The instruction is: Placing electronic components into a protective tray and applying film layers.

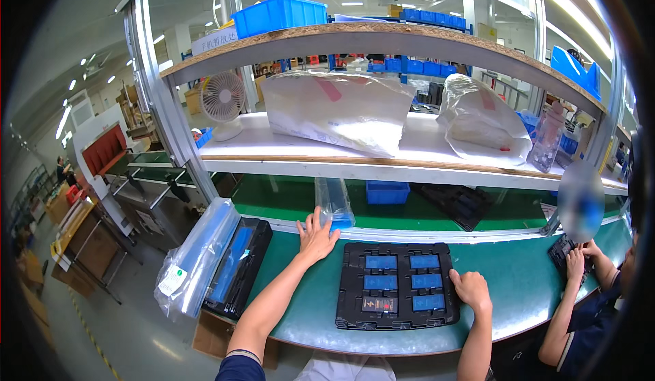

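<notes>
A black plastic tray (349,265) lies on the green bench in front of me. Its pockets hold several flat blue pieces (381,263), and the near left pocket shows a dark piece with orange print (379,304). My right hand (472,289) is curled at the tray's right edge, gripping it. Beyond the tray to the left, my left hand (316,239) reaches out with fingers spread, at the near end of a clear plastic bag (331,195) with blue material in its near end. Whether the fingertips press on the bag is hard to see.
At left, a plastic-wrapped blue stack (199,258) lies beside another black tray (255,258). A metal rail (280,224) borders the bench; behind it are a blue bin (387,192) and black trays (458,205). A shelf (307,163) hangs above. At right, a co-worker's hands (578,261) hold a black tray.
</notes>
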The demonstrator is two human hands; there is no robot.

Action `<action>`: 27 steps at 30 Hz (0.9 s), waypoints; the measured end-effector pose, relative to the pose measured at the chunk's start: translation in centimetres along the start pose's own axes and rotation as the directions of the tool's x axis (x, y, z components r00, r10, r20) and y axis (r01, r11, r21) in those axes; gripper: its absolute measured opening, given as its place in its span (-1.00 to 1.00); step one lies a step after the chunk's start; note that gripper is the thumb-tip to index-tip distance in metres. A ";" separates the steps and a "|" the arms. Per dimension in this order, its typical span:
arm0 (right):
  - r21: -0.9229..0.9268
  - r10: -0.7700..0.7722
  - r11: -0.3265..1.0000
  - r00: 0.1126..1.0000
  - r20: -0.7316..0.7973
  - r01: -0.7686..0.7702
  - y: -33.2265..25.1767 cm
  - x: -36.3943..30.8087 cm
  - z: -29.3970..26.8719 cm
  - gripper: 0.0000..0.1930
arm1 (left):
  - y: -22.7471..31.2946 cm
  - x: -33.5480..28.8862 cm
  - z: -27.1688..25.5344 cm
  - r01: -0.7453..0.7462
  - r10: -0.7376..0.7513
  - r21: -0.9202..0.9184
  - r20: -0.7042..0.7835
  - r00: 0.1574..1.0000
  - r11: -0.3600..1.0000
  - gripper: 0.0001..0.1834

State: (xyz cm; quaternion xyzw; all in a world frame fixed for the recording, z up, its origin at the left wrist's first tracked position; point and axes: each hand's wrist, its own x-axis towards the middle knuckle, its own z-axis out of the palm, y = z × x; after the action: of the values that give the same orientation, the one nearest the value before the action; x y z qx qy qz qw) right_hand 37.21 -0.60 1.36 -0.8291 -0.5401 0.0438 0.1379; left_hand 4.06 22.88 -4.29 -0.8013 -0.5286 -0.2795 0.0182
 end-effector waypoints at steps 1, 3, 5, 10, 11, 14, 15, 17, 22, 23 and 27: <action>-0.001 -0.005 1.000 1.000 0.008 0.005 -0.1 0.0 -0.2 -0.38 | 0.2 0.1 -0.1 -0.023 0.022 0.030 0.022 1.000 0.999 -0.51; -0.006 -0.006 1.000 1.000 0.006 0.007 0.0 -0.1 -0.2 -0.38 | 0.3 0.2 0.1 -0.047 0.047 -0.007 -0.015 0.999 0.999 -0.56; -0.007 -0.006 1.000 1.000 0.008 0.006 0.0 -0.1 -0.1 -0.38 | 0.3 0.3 0.1 -0.073 0.071 -0.038 -0.048 0.996 0.997 -0.60; -0.004 -0.033 0.999 0.999 -0.012 0.033 -0.2 0.2 -0.1 -0.39 | -0.6 0.5 0.1 -0.179 0.179 0.005 -0.111 0.978 0.984 -0.74; -0.004 -0.036 0.999 0.999 -0.008 0.036 -0.2 0.3 0.0 -0.39 | -0.6 0.5 0.1 -0.175 0.175 0.007 -0.110 0.978 0.984 -0.74; -0.011 -0.034 0.999 0.999 -0.027 0.033 0.0 0.3 0.1 -0.38 | -0.2 0.7 0.3 -0.214 0.219 0.050 -0.142 0.965 0.976 -0.74; -0.007 -0.029 1.000 0.999 -0.015 0.029 0.2 0.3 0.0 -0.38 | 0.1 0.8 0.4 -0.216 0.236 0.126 -0.171 0.957 0.968 -0.71; -0.014 0.000 1.000 1.000 -0.013 0.000 0.9 -0.2 -0.1 -0.38 | 1.5 1.2 0.4 -0.219 0.256 0.227 -0.149 0.955 0.949 -0.63; -0.003 0.002 1.000 0.997 0.076 -0.002 0.3 0.7 0.6 -0.34 | 0.3 1.1 -0.3 -0.260 0.288 0.288 -0.059 0.956 0.922 -0.63; -0.004 -0.026 1.000 0.996 0.083 0.026 0.2 0.9 0.8 -0.34 | -0.6 0.8 0.4 -0.245 0.274 0.258 -0.084 0.958 0.935 -0.64; -0.006 -0.016 1.000 0.998 0.058 0.017 0.2 0.0 0.1 -0.34 | 1.0 0.8 -0.6 -0.303 0.331 0.219 -0.104 0.938 0.927 -0.68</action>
State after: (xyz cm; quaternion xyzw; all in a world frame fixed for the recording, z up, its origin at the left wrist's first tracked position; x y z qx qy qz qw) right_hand 37.34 -0.65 1.19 -0.8234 -0.5509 0.0648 0.1197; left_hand 4.84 22.95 -3.11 -0.8490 -0.4148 -0.2733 0.1804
